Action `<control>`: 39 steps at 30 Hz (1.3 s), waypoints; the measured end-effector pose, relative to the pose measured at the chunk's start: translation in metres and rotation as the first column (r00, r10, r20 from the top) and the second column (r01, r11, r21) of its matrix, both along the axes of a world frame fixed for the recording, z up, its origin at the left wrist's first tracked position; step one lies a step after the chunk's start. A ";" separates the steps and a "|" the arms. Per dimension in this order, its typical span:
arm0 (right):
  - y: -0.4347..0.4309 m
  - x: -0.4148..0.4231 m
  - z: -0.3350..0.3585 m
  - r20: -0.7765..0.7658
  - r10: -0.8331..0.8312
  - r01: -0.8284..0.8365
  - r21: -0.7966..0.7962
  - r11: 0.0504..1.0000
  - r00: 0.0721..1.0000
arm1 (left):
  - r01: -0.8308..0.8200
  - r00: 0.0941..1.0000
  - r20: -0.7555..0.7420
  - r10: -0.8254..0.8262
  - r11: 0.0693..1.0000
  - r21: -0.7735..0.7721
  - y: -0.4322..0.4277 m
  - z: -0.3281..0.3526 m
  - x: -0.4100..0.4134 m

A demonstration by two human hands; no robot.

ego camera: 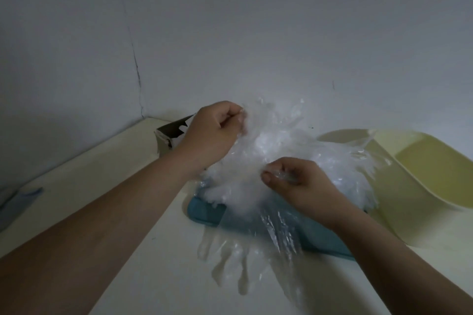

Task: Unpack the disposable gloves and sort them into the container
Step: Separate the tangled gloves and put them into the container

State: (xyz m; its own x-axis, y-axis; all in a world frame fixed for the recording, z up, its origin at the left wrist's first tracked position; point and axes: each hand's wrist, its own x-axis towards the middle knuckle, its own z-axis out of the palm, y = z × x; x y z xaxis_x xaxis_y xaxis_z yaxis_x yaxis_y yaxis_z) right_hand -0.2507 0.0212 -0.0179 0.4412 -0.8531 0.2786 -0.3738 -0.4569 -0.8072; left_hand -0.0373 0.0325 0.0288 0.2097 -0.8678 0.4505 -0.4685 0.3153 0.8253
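A heap of clear disposable gloves piles up over a teal container in the middle of the table. My left hand grips the heap at its upper left with curled fingers. My right hand pinches a crumpled bit of clear glove at the heap's near side. Some gloves hang over the container's front rim, with their fingers spread flat on the table.
A torn cardboard box stands open behind my left wrist, near the wall corner. A pale yellow tub sits at the right, partly under a stray glove. A blue cloth lies at the left edge of the cream table.
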 end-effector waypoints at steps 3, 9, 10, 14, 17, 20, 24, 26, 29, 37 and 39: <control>0.003 -0.011 0.015 0.079 0.029 -0.018 -0.139 0.990 0.996 | 0.222 0.956 -0.245 -0.164 0.947 0.234 0.003 0.004 0.004; 0.011 -0.032 0.037 0.233 0.147 -0.190 0.173 0.966 0.961 | 0.596 0.704 -0.676 -0.217 0.699 0.395 0.010 -0.012 -0.008; 0.013 -0.034 0.036 0.275 0.147 -0.208 0.208 0.956 0.950 | 0.614 0.691 -0.689 -0.220 0.682 0.398 0.014 -0.013 -0.015; 0.023 -0.044 0.029 0.289 0.011 -0.084 0.243 0.966 0.957 | 0.616 0.660 -0.708 -0.252 0.720 0.319 0.014 -0.017 -0.021; 0.021 -0.049 0.025 0.321 -0.056 -0.035 0.269 0.963 0.945 | 0.603 0.754 -0.540 -0.374 0.718 0.346 0.016 -0.013 -0.021; 0.018 -0.049 0.024 0.349 -0.080 -0.025 0.287 0.958 0.934 | 0.492 0.855 -0.373 -0.362 0.795 0.356 0.016 -0.013 -0.028; 0.018 -0.049 0.018 0.301 -0.077 -0.015 0.292 0.956 0.950 | 0.446 0.844 -0.454 -0.285 0.844 0.300 0.015 -0.009 -0.027; 0.021 -0.052 0.014 0.300 -0.082 -0.012 0.299 0.954 0.950 | 0.420 0.853 -0.446 -0.272 0.864 0.278 0.017 -0.006 -0.024; 0.021 -0.058 0.006 0.236 -0.134 0.051 0.327 0.943 0.962 | 0.371 0.847 -0.487 -0.212 0.892 0.257 0.017 -0.004 -0.014; 0.011 -0.056 0.007 0.110 -0.253 0.213 0.285 0.935 0.961 | 0.365 0.814 -0.509 -0.280 0.928 0.073 0.028 0.036 0.006; 0.008 -0.047 0.013 0.168 -0.248 0.190 0.304 0.934 0.954 | 0.647 0.681 -0.513 -0.523 0.758 0.085 0.041 0.043 0.010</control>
